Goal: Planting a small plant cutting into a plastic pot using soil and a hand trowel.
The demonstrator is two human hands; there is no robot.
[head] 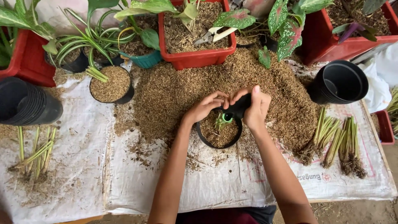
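Right grip (256, 108) clenched round black scoop (237, 111), long axis slanting down-left into black pot (219, 132); left grip (206, 106) fingertips pinched.

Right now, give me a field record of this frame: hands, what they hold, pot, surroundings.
left hand: fingers pinched over the pot, touching the black tool
right hand: wrapped round a black tool with a green end
pot: round black plastic pot part filled with brown husk, a small green cutting standing in it
surface: white woven sack sheet with a heap of brown husk
right side: bundled green cuttings with roots, stack of empty black pots
far edge: red rectangular planter
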